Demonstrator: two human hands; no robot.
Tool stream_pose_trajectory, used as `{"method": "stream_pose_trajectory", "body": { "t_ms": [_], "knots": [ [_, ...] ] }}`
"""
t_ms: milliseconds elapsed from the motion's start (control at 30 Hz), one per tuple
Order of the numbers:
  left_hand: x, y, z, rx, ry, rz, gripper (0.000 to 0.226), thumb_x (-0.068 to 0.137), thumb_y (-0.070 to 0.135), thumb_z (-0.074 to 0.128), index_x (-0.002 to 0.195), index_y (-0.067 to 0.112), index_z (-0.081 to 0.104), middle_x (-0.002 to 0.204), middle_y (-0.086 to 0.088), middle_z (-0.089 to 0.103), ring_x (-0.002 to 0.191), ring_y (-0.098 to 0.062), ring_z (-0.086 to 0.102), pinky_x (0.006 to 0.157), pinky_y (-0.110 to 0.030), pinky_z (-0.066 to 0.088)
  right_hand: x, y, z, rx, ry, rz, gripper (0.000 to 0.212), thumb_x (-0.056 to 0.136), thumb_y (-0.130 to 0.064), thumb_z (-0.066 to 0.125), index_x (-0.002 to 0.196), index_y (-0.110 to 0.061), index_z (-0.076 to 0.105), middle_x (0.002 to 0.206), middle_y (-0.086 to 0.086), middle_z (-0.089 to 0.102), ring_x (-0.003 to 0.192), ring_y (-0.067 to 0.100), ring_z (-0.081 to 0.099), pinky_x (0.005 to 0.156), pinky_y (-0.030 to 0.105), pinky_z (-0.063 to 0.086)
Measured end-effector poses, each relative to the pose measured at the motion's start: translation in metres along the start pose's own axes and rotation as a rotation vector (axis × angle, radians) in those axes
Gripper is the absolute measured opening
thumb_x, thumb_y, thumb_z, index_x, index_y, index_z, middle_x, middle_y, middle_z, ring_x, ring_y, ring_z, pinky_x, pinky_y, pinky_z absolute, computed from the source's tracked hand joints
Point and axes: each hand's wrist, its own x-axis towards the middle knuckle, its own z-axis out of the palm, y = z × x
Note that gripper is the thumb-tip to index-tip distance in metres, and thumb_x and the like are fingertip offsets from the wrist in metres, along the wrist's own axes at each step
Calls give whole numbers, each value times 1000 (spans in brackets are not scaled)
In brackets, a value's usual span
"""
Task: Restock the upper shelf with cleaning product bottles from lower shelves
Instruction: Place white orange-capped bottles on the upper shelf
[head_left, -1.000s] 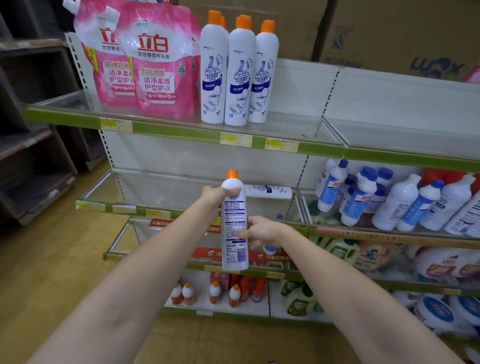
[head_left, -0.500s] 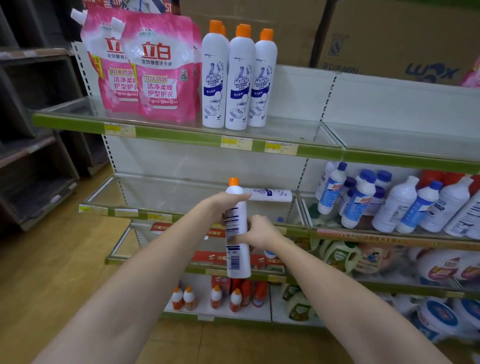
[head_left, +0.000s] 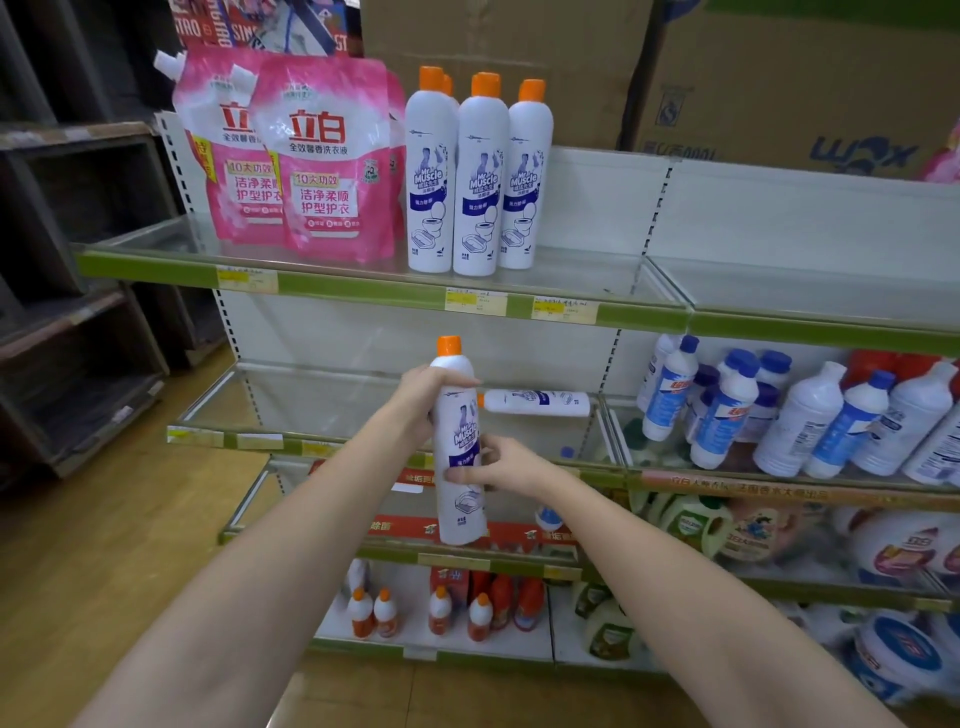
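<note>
Facing label-forward, the Mr Muscle bottle (head_left: 458, 441) is clamped near its shoulder by left hand (head_left: 423, 397) fingers and pinched mid-body by the right hand (head_left: 501, 465), seemingly ready for the upper shelf (head_left: 363, 288) front edge.

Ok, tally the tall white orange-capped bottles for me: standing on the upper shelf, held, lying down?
Standing bottles, upper shelf: 4, one mostly hidden
Held bottle, left hand and right hand: 1
Lying bottle, middle shelf: 1
Total: 6
</note>
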Motion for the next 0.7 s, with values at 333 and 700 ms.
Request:
{"method": "stream_pose_trajectory", "body": {
  "t_ms": [333, 700],
  "knots": [
    [0, 15, -6, -50, -6, 117, 59, 65, 28, 92, 111, 1, 67, 90, -17, 72, 74, -29, 70, 67, -35, 58, 11, -18, 7, 108, 69, -63, 49, 73, -41, 87, 113, -27, 62, 103, -7, 74, 93, 14, 72, 80, 42, 62],
    [1, 74, 17, 22, -35, 314, 36, 71, 21, 88, 99, 5, 72, 80, -10, 74, 66, -23, 70, 57, -27, 55, 15, -51, -26, 123, 299, -194, 51, 63, -50, 90, 104, -33, 65, 97, -14, 75, 89, 6, 71, 83, 39, 61]
  ]
}}
